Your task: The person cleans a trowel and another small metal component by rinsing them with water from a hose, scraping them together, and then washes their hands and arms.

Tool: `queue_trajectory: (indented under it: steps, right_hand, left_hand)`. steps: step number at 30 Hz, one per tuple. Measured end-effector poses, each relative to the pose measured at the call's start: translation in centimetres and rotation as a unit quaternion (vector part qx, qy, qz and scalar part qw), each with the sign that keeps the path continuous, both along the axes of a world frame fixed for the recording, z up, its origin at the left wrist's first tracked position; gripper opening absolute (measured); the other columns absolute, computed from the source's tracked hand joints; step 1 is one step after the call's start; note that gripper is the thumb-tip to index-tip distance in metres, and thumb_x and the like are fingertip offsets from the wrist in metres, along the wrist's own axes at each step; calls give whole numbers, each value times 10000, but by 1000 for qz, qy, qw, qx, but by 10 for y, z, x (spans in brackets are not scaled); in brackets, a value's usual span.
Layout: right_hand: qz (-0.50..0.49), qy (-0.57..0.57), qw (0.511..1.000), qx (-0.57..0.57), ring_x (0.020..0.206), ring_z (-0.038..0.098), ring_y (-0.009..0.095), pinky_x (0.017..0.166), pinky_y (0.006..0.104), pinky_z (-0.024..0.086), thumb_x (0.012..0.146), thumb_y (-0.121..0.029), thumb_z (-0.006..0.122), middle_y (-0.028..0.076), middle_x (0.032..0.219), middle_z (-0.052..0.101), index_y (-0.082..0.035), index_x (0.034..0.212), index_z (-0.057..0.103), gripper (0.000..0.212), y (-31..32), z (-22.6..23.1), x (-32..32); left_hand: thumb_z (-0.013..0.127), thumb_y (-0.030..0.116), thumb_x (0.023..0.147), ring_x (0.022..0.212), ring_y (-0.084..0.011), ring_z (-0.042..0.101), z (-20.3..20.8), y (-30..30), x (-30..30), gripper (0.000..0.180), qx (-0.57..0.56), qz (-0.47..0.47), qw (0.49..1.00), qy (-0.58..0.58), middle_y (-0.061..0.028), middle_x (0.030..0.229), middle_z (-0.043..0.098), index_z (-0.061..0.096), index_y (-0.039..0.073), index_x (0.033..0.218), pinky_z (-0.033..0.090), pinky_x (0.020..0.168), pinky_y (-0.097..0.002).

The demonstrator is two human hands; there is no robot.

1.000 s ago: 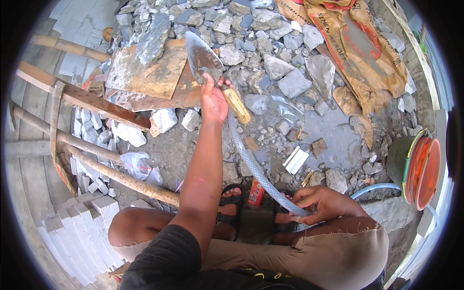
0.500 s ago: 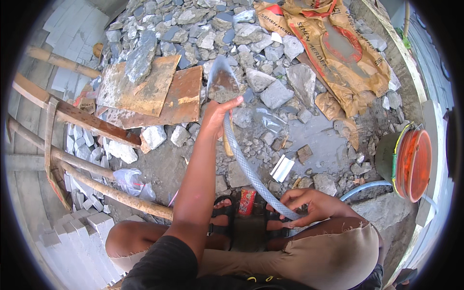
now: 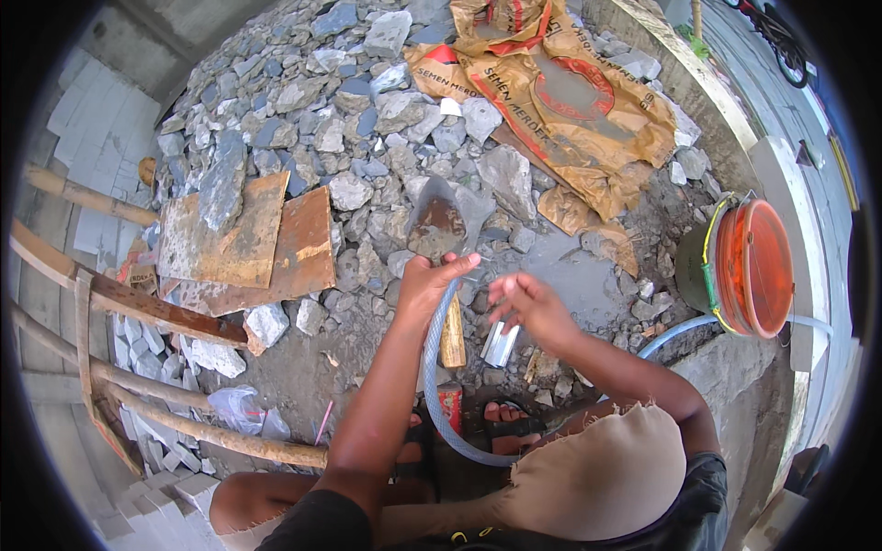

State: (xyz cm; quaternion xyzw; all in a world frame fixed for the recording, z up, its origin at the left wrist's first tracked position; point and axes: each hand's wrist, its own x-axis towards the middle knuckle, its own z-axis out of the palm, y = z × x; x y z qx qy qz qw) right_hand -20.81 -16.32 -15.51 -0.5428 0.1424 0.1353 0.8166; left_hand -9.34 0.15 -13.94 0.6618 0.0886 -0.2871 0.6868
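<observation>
My left hand (image 3: 432, 286) is closed round a pale blue, mesh-patterned hose (image 3: 430, 367) close to its end, thumb stretched along the top. The same hand has a trowel (image 3: 439, 219) in it; the wet, dirt-smeared blade points away from me and the wooden handle shows below the hand. The hose bends down past my feet toward my right knee. My right hand (image 3: 533, 308) is just right of the hose's end, apart from it, fingers loosely bent and spread with nothing in them. Thin streaks, seemingly water, show between the hands.
Broken stones (image 3: 340, 119) cover the ground ahead, with boards (image 3: 299, 243) at left and torn paper sacks (image 3: 588, 138) at right. An orange bucket (image 3: 758, 266) stands right. Wooden poles (image 3: 211, 441) lie left. A shiny metal piece (image 3: 501, 347) and red packet (image 3: 449, 400) are near my feet.
My right hand has let go of the hose by my knee and risen toward its end. My left hand has drawn closer with hose and trowel. The view has shifted.
</observation>
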Motion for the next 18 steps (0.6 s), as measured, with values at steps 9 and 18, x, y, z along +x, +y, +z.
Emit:
queue_trajectory:
  steps: [9, 18]
  right_hand:
    - [-190, 90, 976, 57, 673, 598, 149, 621, 297, 499, 990, -368, 556, 59, 850, 661, -38, 961, 638, 342, -32, -18, 62]
    - [-207, 47, 970, -119, 722, 628, 197, 650, 355, 516, 1022, -468, 443, 130, 880, 679, 20, 1053, 635, 526, -31, -60, 50]
  left_hand:
    - [857, 166, 752, 711, -47, 490, 0, -43, -39, 272, -15, -190, 980, -52, 73, 764, 537, 613, 106, 858, 420, 648, -235]
    - [737, 280, 887, 760, -59, 560, -15, -41, -44, 264, -15, -171, 978, -118, 8, 881, 672, 690, 32, 965, 450, 689, -248]
